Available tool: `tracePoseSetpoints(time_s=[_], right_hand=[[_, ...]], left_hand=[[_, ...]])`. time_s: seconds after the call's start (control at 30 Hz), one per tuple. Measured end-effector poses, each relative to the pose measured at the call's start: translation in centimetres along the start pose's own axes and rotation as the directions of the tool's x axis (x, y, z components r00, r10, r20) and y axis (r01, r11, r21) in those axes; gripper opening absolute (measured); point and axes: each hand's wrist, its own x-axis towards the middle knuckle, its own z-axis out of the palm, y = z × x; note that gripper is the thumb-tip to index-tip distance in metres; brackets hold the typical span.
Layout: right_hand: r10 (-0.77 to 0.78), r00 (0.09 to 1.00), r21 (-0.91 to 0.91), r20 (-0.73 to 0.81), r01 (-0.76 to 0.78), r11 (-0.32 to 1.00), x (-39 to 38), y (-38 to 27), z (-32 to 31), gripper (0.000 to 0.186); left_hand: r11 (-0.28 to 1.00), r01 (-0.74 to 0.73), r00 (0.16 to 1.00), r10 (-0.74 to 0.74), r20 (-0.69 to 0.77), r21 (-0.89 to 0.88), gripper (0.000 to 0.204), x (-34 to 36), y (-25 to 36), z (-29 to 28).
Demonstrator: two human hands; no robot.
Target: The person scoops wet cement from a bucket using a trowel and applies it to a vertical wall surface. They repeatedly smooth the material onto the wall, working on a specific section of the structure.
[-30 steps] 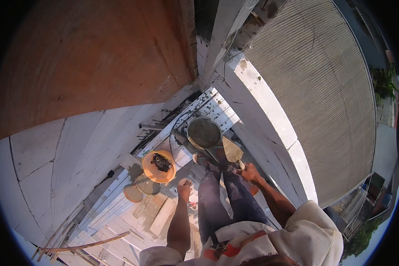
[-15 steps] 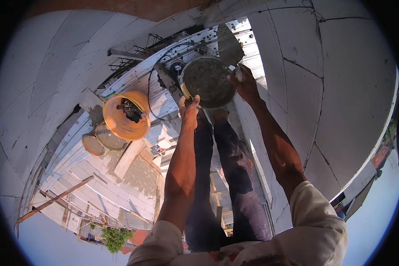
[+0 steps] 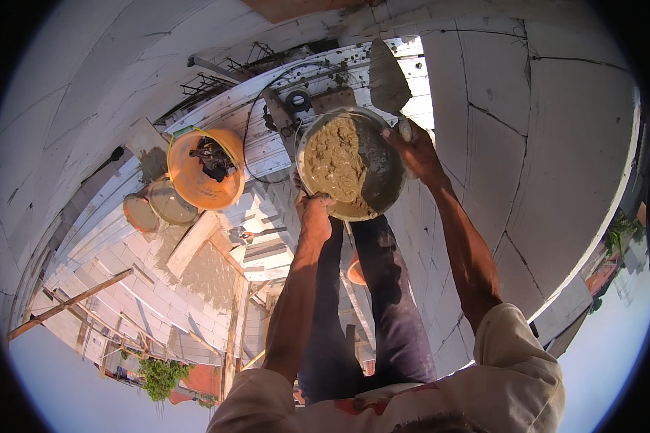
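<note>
I have a grey bucket of wet mortar [image 3: 334, 162] held out over my legs, seen from above. My left hand [image 3: 313, 216] is closed on its near-left rim. A trowel [image 3: 388, 79] is gripped in my right hand [image 3: 419, 151], fingers round the handle and against the bucket's right rim, its mortar-coated blade pointing away from me. Behind the bucket, a dark ring-shaped object [image 3: 298, 101] and stained boards [image 3: 278, 108] lie on white ribbed panels [image 3: 209, 105], with a black cable looped nearby.
An orange bucket [image 3: 195, 187] with dark debris stands left, beside two round containers [image 3: 172, 202]. Cracked white block walls [image 3: 498, 159] rise right and upper left, with protruding rebar. Wooden poles [image 3: 72, 303], a block surface with mortar patches and distant treetops [image 3: 159, 375] show lower left.
My left hand has moved from empty air onto the bucket, which is now nearer and sunlit. My right hand has brought the trowel up to its rim. My view has swung as well.
</note>
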Motion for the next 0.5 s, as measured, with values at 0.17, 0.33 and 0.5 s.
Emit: tracePoseSetpoints(time_s=[0.17, 0.33, 0.5], right_hand=[[-0.114, 0.989, -0.444, 0.097, 0.145, 0.884, -15.4, -10.7, -2.9, 0.049], [-0.347, 0.912, -0.743, 0.22, 0.387, 0.546, -31.8, -19.9, -5.4, 0.036], [-0.45, 0.755, -0.839, 0.476, 0.543, 0.024, -38.0, -24.6, -4.2, 0.024]], left_hand=[[0.717, -0.393, 0.919, 0.335, 0.21, 0.576, 0.039, -19.0, 6.7, -0.3], [0.112, -0.698, 0.641, 0.539, 0.547, 0.707, 0.02, -32.7, 13.9, 0.6], [0.274, -0.655, 0.689, 0.598, 0.409, 0.704, 0.025, -40.6, 16.9, 1.9]])
